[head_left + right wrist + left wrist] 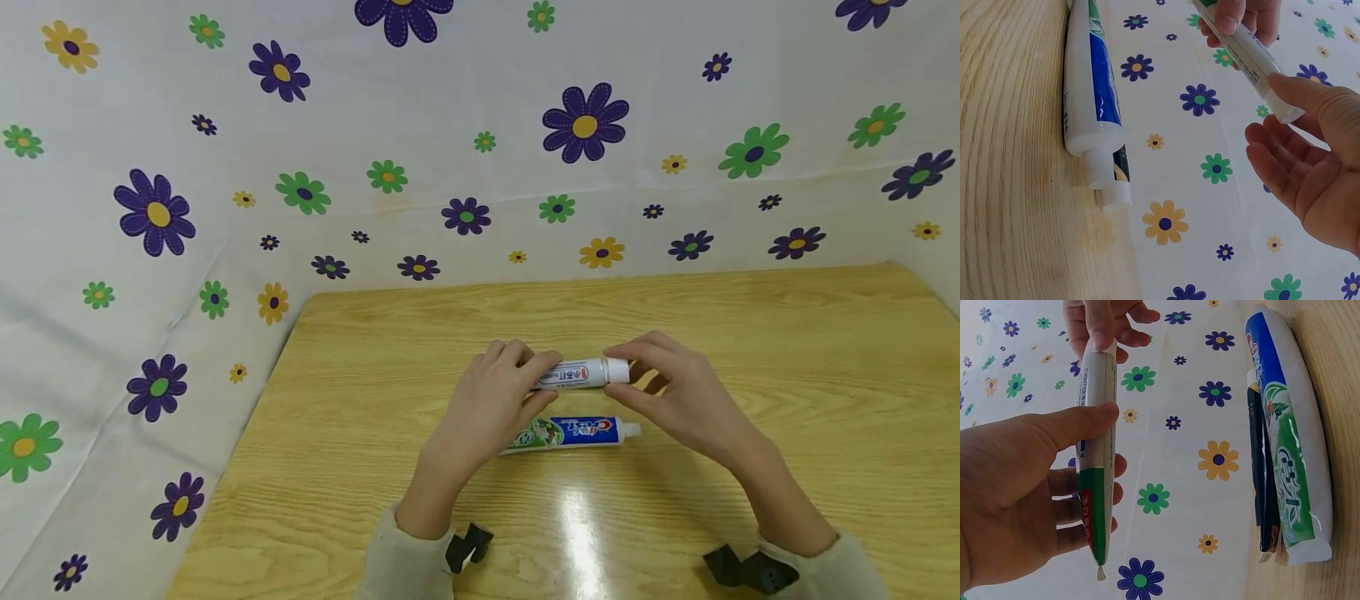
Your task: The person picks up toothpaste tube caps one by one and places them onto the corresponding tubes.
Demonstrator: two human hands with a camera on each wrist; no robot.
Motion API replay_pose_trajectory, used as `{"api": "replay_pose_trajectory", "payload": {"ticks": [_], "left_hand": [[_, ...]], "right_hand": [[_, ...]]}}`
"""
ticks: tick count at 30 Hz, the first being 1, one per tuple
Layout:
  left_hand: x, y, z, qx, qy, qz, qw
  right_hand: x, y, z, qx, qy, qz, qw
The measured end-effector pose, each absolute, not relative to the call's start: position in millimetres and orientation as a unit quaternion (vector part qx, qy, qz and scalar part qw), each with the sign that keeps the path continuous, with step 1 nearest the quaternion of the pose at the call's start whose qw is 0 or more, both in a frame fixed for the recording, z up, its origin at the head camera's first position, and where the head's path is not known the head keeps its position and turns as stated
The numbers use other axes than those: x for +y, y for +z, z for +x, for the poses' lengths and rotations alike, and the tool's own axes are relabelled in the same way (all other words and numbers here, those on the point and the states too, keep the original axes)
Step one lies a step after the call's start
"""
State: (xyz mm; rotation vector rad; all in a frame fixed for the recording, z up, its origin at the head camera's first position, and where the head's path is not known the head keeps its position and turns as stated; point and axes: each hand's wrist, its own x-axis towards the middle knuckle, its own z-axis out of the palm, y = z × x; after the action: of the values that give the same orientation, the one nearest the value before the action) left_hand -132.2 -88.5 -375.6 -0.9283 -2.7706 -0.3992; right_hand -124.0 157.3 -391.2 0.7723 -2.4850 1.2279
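Note:
My left hand (480, 408) grips the body of a white toothpaste tube (573, 375), thumb on one side and fingers round the other. The tube's tail end is green and red (1092, 515) in the left wrist view. At the other end is a white cap (618, 371), which my right hand (693, 400) pinches between thumb and fingers. The cap sits against the tube. Nearer to me lies a blue and green toothpaste tube (577, 432) with its white cap pointing right. Beside it, a dark tube (1261, 469) shows in the left wrist view.
Both lying tubes rest on a wooden table (360, 400). White cloth with printed flowers (480, 100) hangs behind the table and along its left side. Dark straps (757, 571) sit near the wrists.

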Motion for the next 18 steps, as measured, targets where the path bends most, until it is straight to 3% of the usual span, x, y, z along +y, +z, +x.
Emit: {"api": "replay_pose_trajectory", "payload": {"ticks": [8, 18], "left_hand": [[-90.5, -372.7, -132.6, -0.924, -0.109, -0.345, 0.120], [-92.4, -371.3, -132.5, -0.917, -0.112, -0.362, 0.126]], "right_hand": [[162.5, -388.4, -126.5, -0.853, 0.452, 0.247, 0.084], [162.2, -388.9, -125.5, -0.838, 0.491, 0.229, 0.067]]}}
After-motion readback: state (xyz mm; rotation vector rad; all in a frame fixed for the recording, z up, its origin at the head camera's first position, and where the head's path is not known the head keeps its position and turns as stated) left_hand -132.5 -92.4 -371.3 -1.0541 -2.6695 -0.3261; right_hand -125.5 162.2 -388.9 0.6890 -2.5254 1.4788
